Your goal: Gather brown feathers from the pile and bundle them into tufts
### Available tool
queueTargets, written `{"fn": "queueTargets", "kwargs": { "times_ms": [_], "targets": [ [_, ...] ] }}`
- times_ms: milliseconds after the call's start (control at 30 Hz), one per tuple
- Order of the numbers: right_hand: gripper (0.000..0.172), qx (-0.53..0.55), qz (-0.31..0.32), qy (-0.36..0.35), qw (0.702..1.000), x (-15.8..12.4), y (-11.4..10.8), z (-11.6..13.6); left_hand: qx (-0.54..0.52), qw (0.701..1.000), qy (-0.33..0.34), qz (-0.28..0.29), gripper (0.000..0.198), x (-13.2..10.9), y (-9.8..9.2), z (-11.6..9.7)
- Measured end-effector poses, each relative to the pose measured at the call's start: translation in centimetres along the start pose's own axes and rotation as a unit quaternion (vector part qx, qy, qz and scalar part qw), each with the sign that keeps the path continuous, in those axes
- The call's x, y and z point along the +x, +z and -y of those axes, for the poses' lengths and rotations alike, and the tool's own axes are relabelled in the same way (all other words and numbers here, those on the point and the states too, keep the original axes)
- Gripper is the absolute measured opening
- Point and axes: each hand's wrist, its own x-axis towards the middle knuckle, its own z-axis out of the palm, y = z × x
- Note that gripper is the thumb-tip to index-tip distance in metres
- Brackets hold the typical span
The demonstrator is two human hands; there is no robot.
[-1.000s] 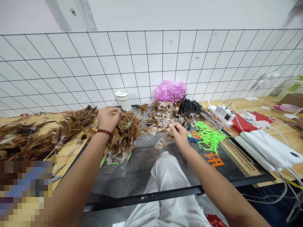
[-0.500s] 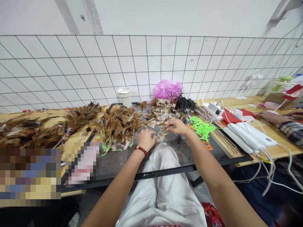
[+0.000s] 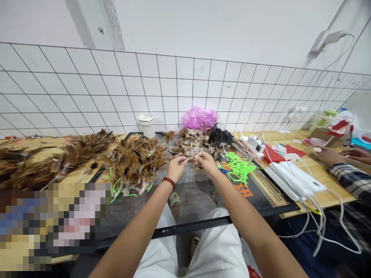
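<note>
Both hands are up over the glass-topped surface, close together. Left hand and right hand are each in a pinched grip on what looks like a small speckled feather held between them, just in front of the pale speckled feather pile; too small to say more about it. Count: three brown feather heaps, one just left of the left hand, one further left, one at the far left edge. One black feather bunch, one tangle of neon green cords near the right hand. Containers: one white lidded cup at the grid wall, closed, contents not visible; one pink plastic bag, scrunched, contents not visible. Two white wand-like devices with cables on the right. A co-worker's hand in a plaid sleeve rests far right.
</note>
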Motion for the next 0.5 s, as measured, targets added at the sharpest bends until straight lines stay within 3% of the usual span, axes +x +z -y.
{"fn": "queueTargets", "kwargs": {
  "times_ms": [67,167,300,400,500],
  "targets": [
    [0.032,0.058,0.003,0.028,0.998,-0.1,0.2,0.2,-0.068,0.995,-0.049,0.048,0.02,-0.4,0.8,-0.1],
    [0.034,0.058,0.01,0.03,0.998,-0.5,0.9,0.4,-0.126,0.981,-0.097,0.11,0.027,-1.1,1.4,-0.4],
    [0.032,0.005,0.027,-0.003,1.0,-0.7,0.8,0.6,-0.113,0.976,-0.15,0.106,0.027,-1.2,0.8,-0.6],
    [0.031,-0.153,0.032,-0.046,0.987,-0.6,-0.9,1.3,-0.103,0.979,-0.151,0.091,0.027,-0.6,-0.2,-0.8],
    [0.019,-0.405,0.064,-0.008,0.912,-0.8,-3.1,2.3,-0.133,0.976,-0.15,0.086,0.026,-0.3,-0.9,-0.8]
  ]
}}
